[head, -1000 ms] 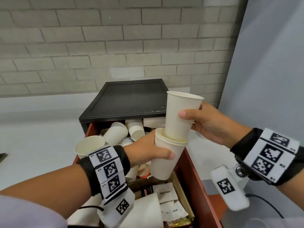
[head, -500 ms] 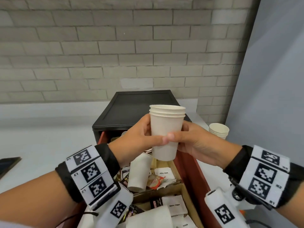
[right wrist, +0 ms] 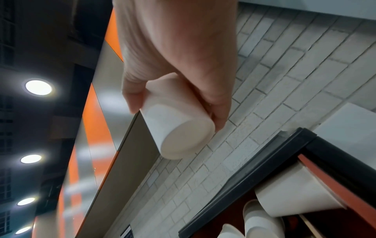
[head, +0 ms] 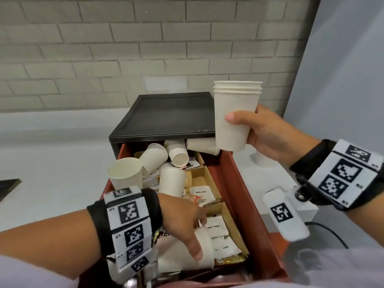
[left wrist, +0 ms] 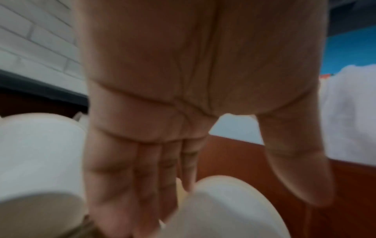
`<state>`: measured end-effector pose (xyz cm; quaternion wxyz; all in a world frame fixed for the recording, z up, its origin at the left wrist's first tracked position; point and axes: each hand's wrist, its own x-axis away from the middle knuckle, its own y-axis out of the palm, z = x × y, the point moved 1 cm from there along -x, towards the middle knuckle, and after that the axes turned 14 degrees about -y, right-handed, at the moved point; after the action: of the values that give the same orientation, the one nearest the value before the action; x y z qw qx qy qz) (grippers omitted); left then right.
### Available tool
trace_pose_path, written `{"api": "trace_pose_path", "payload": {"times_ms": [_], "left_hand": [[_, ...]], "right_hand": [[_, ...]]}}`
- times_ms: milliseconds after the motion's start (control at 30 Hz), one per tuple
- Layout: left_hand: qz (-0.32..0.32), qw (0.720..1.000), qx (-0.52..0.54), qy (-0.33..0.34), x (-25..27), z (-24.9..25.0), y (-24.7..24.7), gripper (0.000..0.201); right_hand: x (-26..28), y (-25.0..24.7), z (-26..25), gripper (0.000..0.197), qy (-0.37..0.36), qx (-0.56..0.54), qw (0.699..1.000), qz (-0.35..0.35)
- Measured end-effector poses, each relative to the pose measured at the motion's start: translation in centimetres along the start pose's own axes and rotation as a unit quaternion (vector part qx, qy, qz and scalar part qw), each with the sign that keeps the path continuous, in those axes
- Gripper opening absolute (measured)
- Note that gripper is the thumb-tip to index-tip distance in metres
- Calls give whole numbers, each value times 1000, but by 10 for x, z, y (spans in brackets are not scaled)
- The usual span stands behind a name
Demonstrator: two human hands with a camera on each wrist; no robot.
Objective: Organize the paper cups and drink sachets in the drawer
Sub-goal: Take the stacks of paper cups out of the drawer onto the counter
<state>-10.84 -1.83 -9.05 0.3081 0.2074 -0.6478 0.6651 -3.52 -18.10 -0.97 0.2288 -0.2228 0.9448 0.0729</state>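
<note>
A stack of three nested white paper cups [head: 233, 119] [right wrist: 179, 128] is held upright by my right hand [head: 249, 126] [right wrist: 173, 56], above the right rear corner of the open red drawer [head: 239, 194]. My left hand [head: 182, 221] [left wrist: 162, 145] reaches down into the drawer's near end. Its fingers are straight and its thumb is spread over a cup lying on its side [head: 187, 254] [left wrist: 234, 209]. Several loose cups [head: 153, 156] lie scattered in the rear half, and one stands upright at the left [head: 124, 173]. White sugar sachets [head: 216, 227] lie in cardboard compartments [head: 204, 173].
The drawer slides out from under a black cabinet top [head: 170, 115] against a brick wall. Another cup stack [head: 262, 161] stands on the white counter, behind my right hand. A dark flat device [head: 8, 188] is at the left edge, and a cable [head: 332, 231] lies at the right.
Both hands held the stack together half a second ago. My left hand has let go and dropped into the drawer onto the lying cup. The right hand carried the stack right.
</note>
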Motion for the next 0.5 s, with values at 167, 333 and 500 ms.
{"api": "trace_pose_path", "payload": {"times_ms": [167, 333, 500], "left_hand": [[-7, 999, -28, -22, -18, 10, 20, 71], [93, 991, 99, 9, -16, 4, 2, 57], [234, 911, 340, 23, -8, -5, -35, 63]], "right_hand": [[4, -6, 2, 54, 8, 13, 1000, 19], [10, -9, 5, 31, 8, 25, 999, 30], [8, -10, 4, 28, -8, 18, 1000, 20]]}}
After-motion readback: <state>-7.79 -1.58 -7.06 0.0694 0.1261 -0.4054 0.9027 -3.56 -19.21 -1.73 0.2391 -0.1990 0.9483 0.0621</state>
